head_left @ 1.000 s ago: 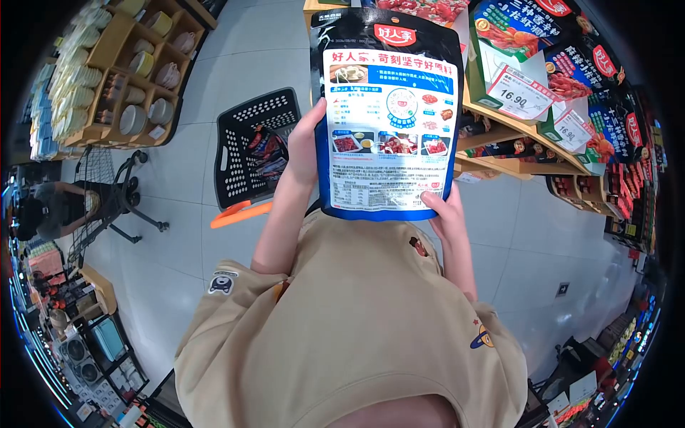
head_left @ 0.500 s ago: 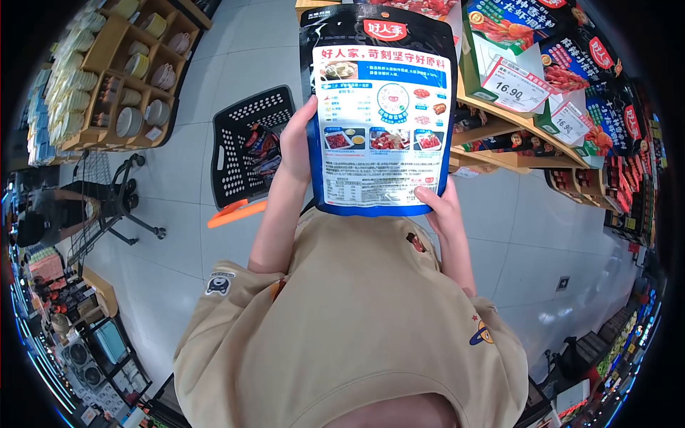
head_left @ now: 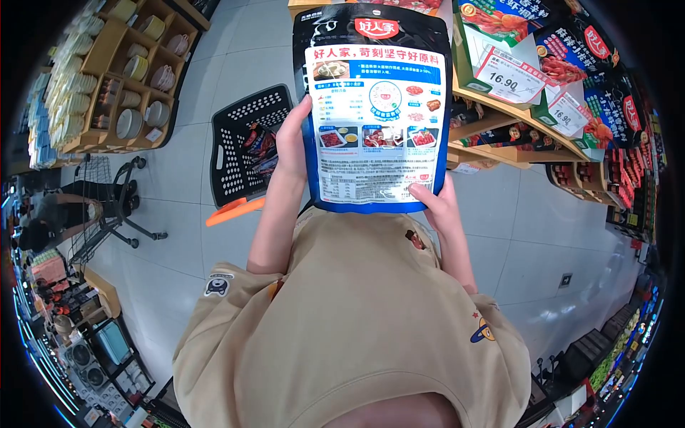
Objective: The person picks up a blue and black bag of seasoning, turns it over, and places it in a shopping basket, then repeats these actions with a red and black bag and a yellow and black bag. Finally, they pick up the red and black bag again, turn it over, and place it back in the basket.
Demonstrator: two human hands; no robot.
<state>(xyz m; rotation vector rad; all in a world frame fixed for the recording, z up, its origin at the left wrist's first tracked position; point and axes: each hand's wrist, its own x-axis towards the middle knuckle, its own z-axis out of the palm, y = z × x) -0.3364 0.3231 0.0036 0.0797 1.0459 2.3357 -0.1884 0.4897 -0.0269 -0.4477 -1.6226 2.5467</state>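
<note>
A large seasoning pouch [head_left: 374, 121], black at the top with blue edges and a white printed panel, is held upright before my chest. My left hand [head_left: 291, 143] grips its left edge, the fingers hidden behind it. At the lower right corner, my right hand [head_left: 439, 203] holds the pouch with the thumb on the printed face and the other fingers mostly out of sight behind. Beyond my left forearm stands a black shopping basket [head_left: 222, 153] with an orange handle [head_left: 235, 210]; several dark, colourful packets [head_left: 260, 150] lie inside.
To the right, a wooden display shelf [head_left: 514, 146] carries seasoning packets [head_left: 564, 60] and price cards [head_left: 508, 75]. A shelf of bowls [head_left: 135, 85] stands at the left. Below it, another person [head_left: 64, 210] is beside a shopping cart [head_left: 118, 207]. Grey floor tiles [head_left: 492, 242] lie around me.
The pouch and both hands have shifted slightly left in view, with the same grip. At the left, the other person shows more fully beside the cart.
</note>
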